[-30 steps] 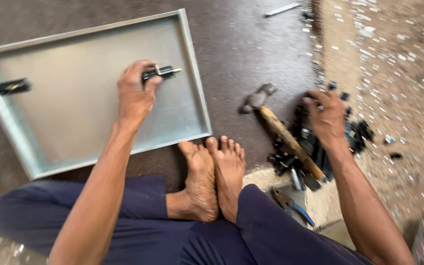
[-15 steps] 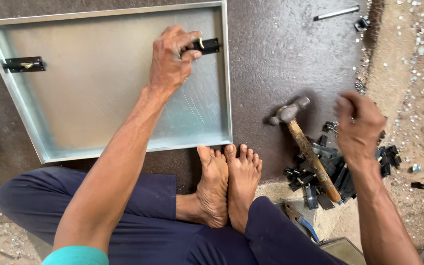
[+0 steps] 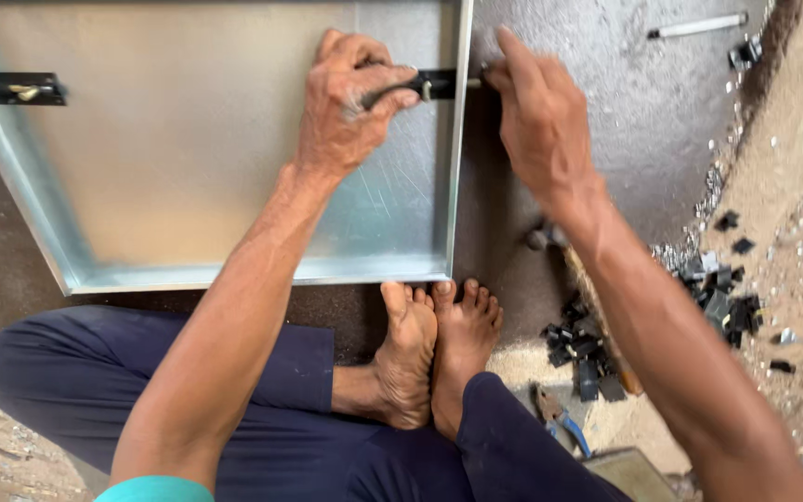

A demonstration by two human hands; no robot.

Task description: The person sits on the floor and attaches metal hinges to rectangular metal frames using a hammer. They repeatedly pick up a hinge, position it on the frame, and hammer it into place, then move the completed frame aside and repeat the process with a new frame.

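One shallow galvanised steel tray (image 3: 188,167) carrying two black slide bolts; left hand (image 3: 350,98) gripping right-edge bolt (image 3: 420,85); right hand (image 3: 536,116), newly arrived from the parts pile, pinching its rod tip.

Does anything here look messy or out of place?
Yes. Small black metal parts lie scattered on the floor to the right of the person's feet, with shiny metal bits strewn beyond them. The metal tray itself looks undamaged, and both black latches sit at its edges.
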